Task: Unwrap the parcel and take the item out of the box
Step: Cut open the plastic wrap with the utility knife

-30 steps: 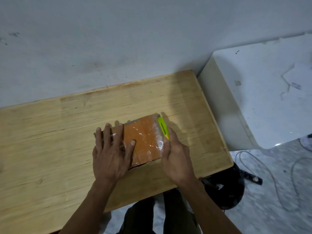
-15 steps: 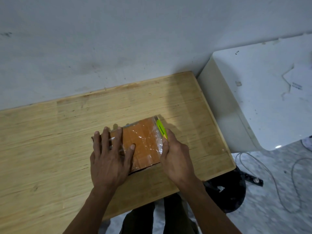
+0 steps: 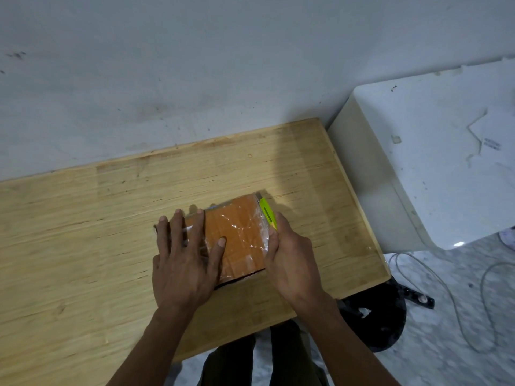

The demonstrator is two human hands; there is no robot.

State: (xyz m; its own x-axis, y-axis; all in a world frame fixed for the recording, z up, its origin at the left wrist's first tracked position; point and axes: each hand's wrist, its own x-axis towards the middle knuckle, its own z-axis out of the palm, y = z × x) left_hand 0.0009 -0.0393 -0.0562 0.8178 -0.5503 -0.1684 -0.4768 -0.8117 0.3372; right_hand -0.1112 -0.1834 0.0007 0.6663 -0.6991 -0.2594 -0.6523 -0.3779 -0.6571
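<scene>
Little has moved. The green knife (image 3: 267,213) in the right hand (image 3: 292,263) has drawn back a touch along the right edge of the parcel (image 3: 237,235) — slightly less of its handle now shows beyond the right fingertips (image 3: 278,215) than a second ago. The rest of the difference is the view itself: the head has shifted a little, so the parcel's near edge, below the left thumb (image 3: 221,242), sits lower in the picture — as does the near corner of the table (image 3: 362,260).
</scene>
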